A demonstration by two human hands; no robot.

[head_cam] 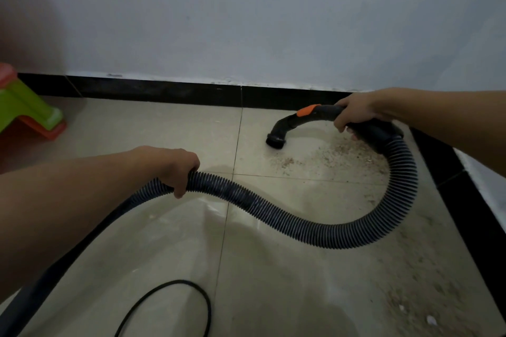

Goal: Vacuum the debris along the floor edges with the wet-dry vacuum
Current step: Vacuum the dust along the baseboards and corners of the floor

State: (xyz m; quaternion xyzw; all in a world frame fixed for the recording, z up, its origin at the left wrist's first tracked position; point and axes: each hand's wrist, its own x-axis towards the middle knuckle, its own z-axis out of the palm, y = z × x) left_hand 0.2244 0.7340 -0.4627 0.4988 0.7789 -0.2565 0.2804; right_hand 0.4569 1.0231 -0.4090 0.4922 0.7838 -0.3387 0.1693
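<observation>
A black curved vacuum handle (306,117) with an orange slider ends in a round nozzle (276,142) that sits on the beige tile floor near the corner. My right hand (356,112) grips the handle's rear part. A ribbed dark hose (287,223) runs from the handle in an S-curve across the floor to the lower left. My left hand (178,165) grips the hose from above and holds it off the floor. Brown gritty debris (336,157) is scattered right of the nozzle and along the right-hand skirting (462,210). The vacuum body is out of view.
A black skirting (164,91) runs under the grey-white wall at the back and meets the right-hand one in the corner. A green and orange plastic stool (30,112) stands at the far left. A thin black power cord (175,298) loops on the floor at the bottom.
</observation>
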